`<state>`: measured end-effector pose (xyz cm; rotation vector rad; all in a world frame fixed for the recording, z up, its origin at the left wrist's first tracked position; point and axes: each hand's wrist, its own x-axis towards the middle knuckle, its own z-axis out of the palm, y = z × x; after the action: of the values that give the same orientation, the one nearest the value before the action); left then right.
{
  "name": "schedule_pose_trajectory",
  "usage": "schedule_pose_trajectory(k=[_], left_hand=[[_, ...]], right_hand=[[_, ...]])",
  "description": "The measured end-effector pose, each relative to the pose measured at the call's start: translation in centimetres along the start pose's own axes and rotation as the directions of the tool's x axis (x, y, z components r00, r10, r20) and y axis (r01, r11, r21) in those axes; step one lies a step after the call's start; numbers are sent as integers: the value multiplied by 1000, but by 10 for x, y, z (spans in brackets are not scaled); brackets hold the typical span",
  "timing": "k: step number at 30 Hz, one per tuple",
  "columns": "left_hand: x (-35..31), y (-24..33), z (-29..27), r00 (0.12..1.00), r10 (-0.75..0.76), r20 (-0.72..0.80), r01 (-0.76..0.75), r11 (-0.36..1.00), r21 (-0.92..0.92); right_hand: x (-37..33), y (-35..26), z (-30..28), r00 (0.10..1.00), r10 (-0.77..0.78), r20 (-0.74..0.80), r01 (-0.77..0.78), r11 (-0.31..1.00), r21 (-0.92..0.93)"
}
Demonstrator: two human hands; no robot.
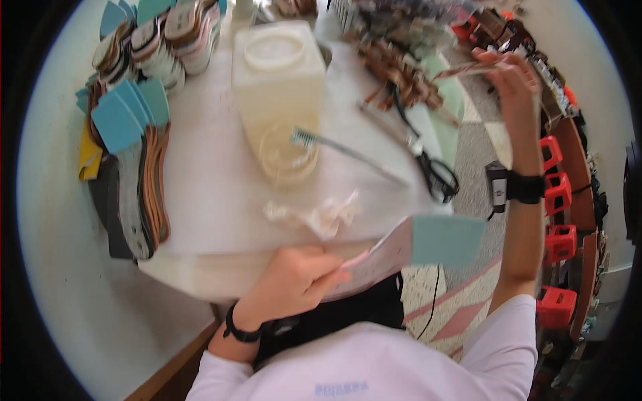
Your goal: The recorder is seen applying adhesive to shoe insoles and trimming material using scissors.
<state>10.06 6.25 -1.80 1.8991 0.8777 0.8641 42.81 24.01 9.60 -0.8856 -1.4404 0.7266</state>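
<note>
My left hand (294,281), closed at the table's front edge, pinches a shoe insole (384,257) with a pale pinkish body and a teal end. Up at the far right, my raised right hand (515,83) has its fingers around a thin brown strip (465,70); blur hides its finer detail. A toothbrush (354,157) with teal bristles lies with its head at a translucent plastic container (277,87) holding a yellowish liquid or paste. In front of the container is a crumpled white tissue (321,215). Black-handled scissors (435,175) lie to the right.
Stacked insoles (177,40) fill the table's far left, with more teal-ended ones (144,180) standing nearer. A heap of brown strips (401,70) lies at the back right. Red plastic stools (560,244) line the floor on the right. A wall (60,220) borders the left.
</note>
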Motion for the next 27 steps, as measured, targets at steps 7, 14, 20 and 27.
schedule_pose_trajectory(k=[7, 14, 20, 27], left_hand=[[-17, 9, 10, 989, 148, -7, -142, 963, 231], [-36, 21, 7, 986, 111, 128, -142, 955, 261], [-46, 25, 9, 973, 100, 206, -165, 932, 324], [-56, 21, 5, 967, 90, 239, -166, 934, 317]], right_hand=[[-93, -59, 31, 998, -18, 63, 38, 947, -319], [-181, -91, 83, 780, 113, 616, 358, 726, -587], [-191, -91, 96, 574, 207, 792, 455, 724, -519], [-192, -86, 104, 491, 211, 845, 441, 777, -450]])
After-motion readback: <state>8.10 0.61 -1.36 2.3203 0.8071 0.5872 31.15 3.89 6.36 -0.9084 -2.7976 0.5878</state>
